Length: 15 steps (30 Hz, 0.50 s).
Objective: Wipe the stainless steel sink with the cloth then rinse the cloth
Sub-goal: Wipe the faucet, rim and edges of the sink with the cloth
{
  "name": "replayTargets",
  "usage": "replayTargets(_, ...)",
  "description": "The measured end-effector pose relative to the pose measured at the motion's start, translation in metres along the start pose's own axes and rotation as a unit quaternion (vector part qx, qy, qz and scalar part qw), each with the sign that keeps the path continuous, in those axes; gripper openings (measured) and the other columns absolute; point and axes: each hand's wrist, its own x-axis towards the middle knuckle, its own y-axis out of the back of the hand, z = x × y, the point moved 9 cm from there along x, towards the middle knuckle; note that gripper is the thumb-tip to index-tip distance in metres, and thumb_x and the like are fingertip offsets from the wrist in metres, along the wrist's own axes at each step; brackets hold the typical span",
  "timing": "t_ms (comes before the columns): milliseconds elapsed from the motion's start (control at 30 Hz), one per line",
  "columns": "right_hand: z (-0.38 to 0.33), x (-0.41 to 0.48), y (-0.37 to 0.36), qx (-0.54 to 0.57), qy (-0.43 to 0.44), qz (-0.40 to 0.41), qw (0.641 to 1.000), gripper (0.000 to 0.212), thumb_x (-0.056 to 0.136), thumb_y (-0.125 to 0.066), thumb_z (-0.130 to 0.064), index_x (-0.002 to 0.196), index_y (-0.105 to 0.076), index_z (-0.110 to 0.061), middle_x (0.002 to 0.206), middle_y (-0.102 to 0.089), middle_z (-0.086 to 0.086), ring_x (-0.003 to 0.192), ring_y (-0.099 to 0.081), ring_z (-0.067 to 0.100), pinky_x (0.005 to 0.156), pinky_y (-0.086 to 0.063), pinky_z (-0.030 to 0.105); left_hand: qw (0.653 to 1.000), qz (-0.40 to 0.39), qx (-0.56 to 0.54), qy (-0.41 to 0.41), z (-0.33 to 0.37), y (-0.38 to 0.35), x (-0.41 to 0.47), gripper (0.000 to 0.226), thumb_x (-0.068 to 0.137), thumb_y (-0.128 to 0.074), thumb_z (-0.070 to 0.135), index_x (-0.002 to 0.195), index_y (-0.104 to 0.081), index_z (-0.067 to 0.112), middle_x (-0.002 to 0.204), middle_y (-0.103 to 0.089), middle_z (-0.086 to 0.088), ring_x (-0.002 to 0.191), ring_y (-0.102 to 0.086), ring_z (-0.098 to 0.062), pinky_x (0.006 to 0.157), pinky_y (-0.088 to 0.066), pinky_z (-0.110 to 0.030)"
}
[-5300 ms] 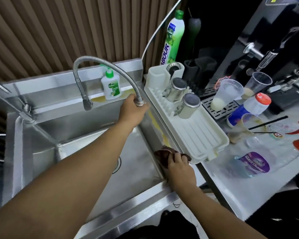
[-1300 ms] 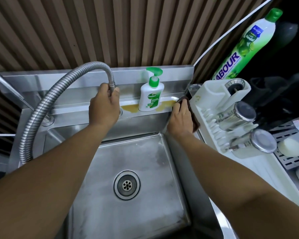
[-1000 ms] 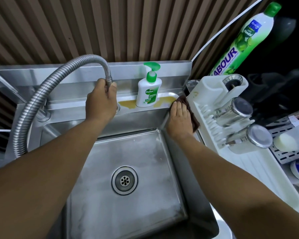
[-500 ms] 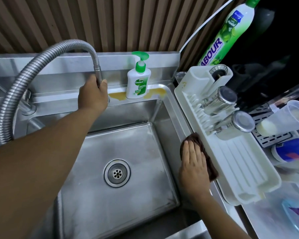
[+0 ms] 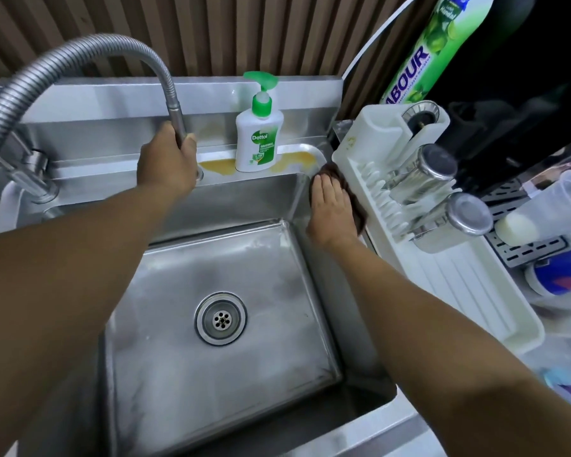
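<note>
Our left grip (image 5: 167,159) is closed around the flexible faucet hose (image 5: 173,103) near its nozzle. Our right grip (image 5: 332,209) lies flat, fingers extended, pressing the brown cloth (image 5: 356,206) onto the stainless steel sink (image 5: 211,374) rim, just beside the white drying rack (image 5: 459,285).

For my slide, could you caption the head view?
Right hand presses cloth on sink rim; left hand grips faucet hose.

sink basin (image 5: 211,374) open, drying rack (image 5: 449,275) crowds right rim
</note>
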Motion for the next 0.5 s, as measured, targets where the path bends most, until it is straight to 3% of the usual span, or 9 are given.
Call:
replayTargets(133,0.009,-0.053,-0.004,0.037,0.036,0.013,0.999,0.078,0.092,-0.051,-0.012,0.161,-0.015,-0.002,0.168,-0.016,0.015,0.154,-0.016,0.034,0.125,-0.013,0.045,1.000,0.001,0.004,0.000,-0.002,0.001,0.002,0.031,0.106,-0.044,0.036,0.113,-0.054,0.007,0.096,-0.055,-0.009,0.081,-0.048,-0.029,0.072,-0.034,-0.035)
replayTargets(300,0.030,-0.137,-0.022,0.031,0.032,0.049,0.998,0.089,0.069,-0.069,-0.005,0.152,-0.038,0.003,0.154,-0.044,0.022,0.138,-0.046,0.041,0.112,-0.039,0.056,1.000,-0.005,0.018,-0.011,-0.002,0.000,0.001,0.033,0.105,-0.044,0.036,0.113,-0.054,0.006,0.099,-0.055,-0.011,0.083,-0.045,-0.030,0.074,-0.034,-0.036)
replayTargets(500,0.049,-0.221,-0.033,-0.007,0.019,0.088,0.996,0.091,0.067,-0.058,-0.009,0.154,-0.032,-0.001,0.156,-0.042,0.020,0.142,-0.033,0.036,0.116,-0.021,0.048,1.000,-0.006,0.022,-0.014,-0.005,0.001,0.007,0.034,0.104,-0.044,0.038,0.113,-0.055,0.007,0.114,-0.063,-0.022,0.099,-0.057,-0.042,0.081,-0.043,-0.044)
